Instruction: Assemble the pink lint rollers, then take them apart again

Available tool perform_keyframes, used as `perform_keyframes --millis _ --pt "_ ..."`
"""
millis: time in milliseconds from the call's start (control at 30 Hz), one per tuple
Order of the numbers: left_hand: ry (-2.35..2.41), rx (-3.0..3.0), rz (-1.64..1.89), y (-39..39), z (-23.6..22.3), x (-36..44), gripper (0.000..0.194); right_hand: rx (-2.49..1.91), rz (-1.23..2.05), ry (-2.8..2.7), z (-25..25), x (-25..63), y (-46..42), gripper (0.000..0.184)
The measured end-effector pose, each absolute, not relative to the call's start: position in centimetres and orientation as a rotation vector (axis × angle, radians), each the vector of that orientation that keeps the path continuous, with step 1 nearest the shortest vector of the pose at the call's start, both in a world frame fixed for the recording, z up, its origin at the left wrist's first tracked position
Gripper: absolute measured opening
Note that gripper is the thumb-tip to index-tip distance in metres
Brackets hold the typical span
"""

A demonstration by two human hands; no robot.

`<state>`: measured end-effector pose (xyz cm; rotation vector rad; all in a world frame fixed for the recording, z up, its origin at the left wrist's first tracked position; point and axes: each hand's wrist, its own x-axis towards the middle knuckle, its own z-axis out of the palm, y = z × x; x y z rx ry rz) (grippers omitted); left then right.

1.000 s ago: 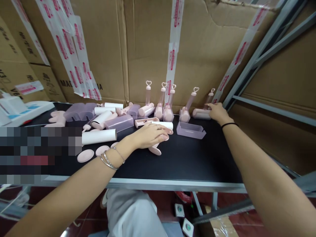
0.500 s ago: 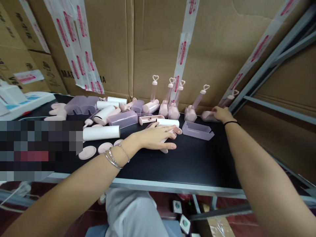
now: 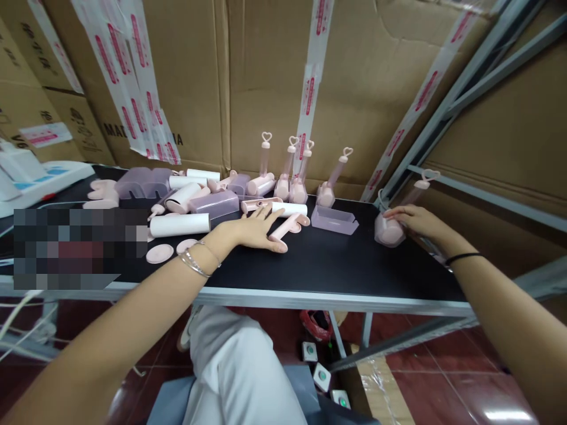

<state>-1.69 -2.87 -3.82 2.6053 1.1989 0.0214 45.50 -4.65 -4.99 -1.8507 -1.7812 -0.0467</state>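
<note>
My right hand (image 3: 413, 221) grips a pink lint roller (image 3: 390, 232) with a heart-topped handle, at the right end of the black tabletop. Its base rests on or just above the table, and its handle leans to the right. My left hand (image 3: 257, 231) lies palm down with fingers spread, beside a pink Y-shaped handle part (image 3: 287, 228) and a white paper roll (image 3: 290, 209). Whether its palm presses on something is hidden. Just right of these parts lies an open, translucent purple cover (image 3: 334, 219).
Several finished-looking rollers (image 3: 299, 190) with heart handles stand along the cardboard behind. White rolls (image 3: 179, 225), purple covers (image 3: 215, 203) and pink discs (image 3: 160, 254) crowd the left. A metal frame post (image 3: 438, 112) rises at the right. A white power strip (image 3: 53, 183) sits far left.
My right hand has brought the lint roller from the back right corner toward me. My left hand has drawn slightly back, uncovering more of the Y-shaped handle part. The view has shifted right.
</note>
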Motion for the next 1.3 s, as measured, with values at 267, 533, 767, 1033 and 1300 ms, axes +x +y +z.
perform_keyframes --millis 267,533,767,1033,1300 --pt "1.13 2.783 0.235 -2.3 -6.6 5.8 0.096 -1.895 -0.09 -1.691 -5.1 41.9 -10.7 0.032" --pt "1.341 2.901 0.515 -2.3 -7.2 15.4 0.081 -1.828 -0.1 -1.579 -5.7 39.9 -10.0 0.036" --pt "1.251 2.933 0.591 -3.0 -6.2 13.4 0.053 -1.813 -0.091 -1.532 -5.8 39.8 -10.9 0.034" --pt "1.179 2.998 0.282 -4.4 -5.5 7.7 0.071 -1.821 -0.117 -1.549 -5.7 39.0 -10.6 0.032" --pt "1.339 3.023 0.383 -4.8 -6.0 7.2 0.052 -1.809 -0.122 -1.468 -6.2 38.6 -11.0 0.033"
